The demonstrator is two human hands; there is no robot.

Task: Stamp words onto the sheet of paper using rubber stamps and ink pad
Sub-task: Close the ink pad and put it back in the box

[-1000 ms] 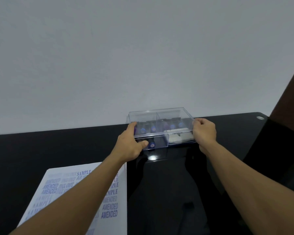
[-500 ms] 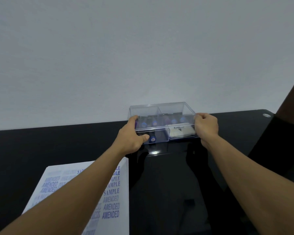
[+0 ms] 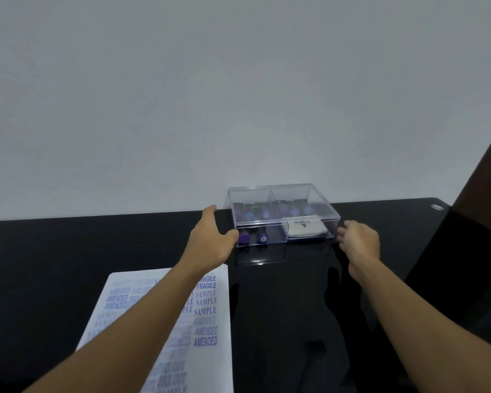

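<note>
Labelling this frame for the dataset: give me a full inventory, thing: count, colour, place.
storage box: 1, clear plastic with divider, lid on, at the table's far edge by the wall
rubber stamps: several, blue and purple ends, inside the box, mostly its left and rear parts; exact count unclear
ink pad: 1, white with dark lettering, front right compartment of the box
sheet of paper: 1, white, covered in blue stamped words (FRAGILE, SAMPLE, AMENDED), near left on the table, partly under the left forearm
table: 1, glossy black
wall: 1, pale grey, behind the table
left hand: 1, open, at the box's left side, thumb at its front corner
right hand: 1, open, just right of the box, no grip on it
</note>
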